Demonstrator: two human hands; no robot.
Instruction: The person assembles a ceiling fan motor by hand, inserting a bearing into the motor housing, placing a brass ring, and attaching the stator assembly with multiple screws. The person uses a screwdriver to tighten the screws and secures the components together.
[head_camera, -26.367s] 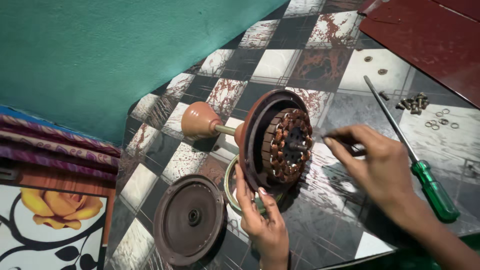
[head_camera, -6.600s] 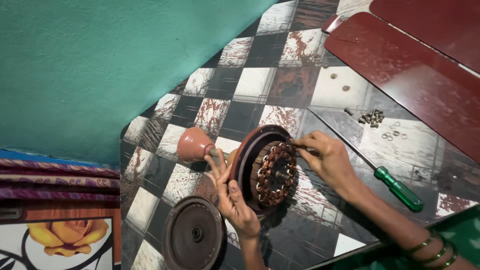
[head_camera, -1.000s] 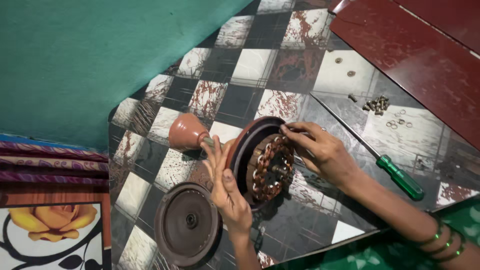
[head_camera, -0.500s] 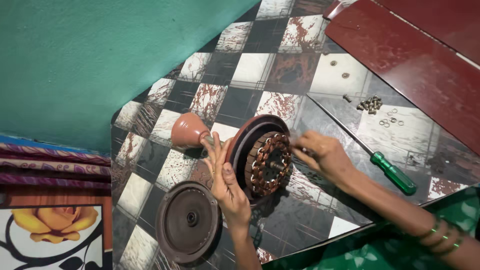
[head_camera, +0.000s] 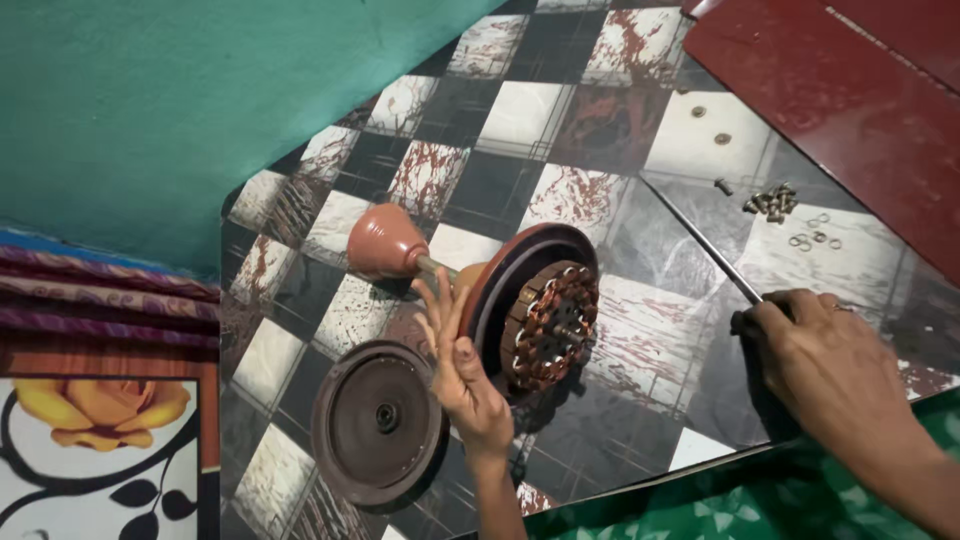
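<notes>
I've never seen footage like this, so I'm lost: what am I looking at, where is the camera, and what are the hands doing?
The camera sits on a person's head and looks down at their own two bare hands over a checkered floor. The left hand steadies a round motor stood on edge, its copper coils showing, with a shaft and a brown cup at the back. The right hand is closed over the handle of a long screwdriver lying on the floor. A round cover lies flat by the left hand. Small screws and washers lie near a red panel.
</notes>
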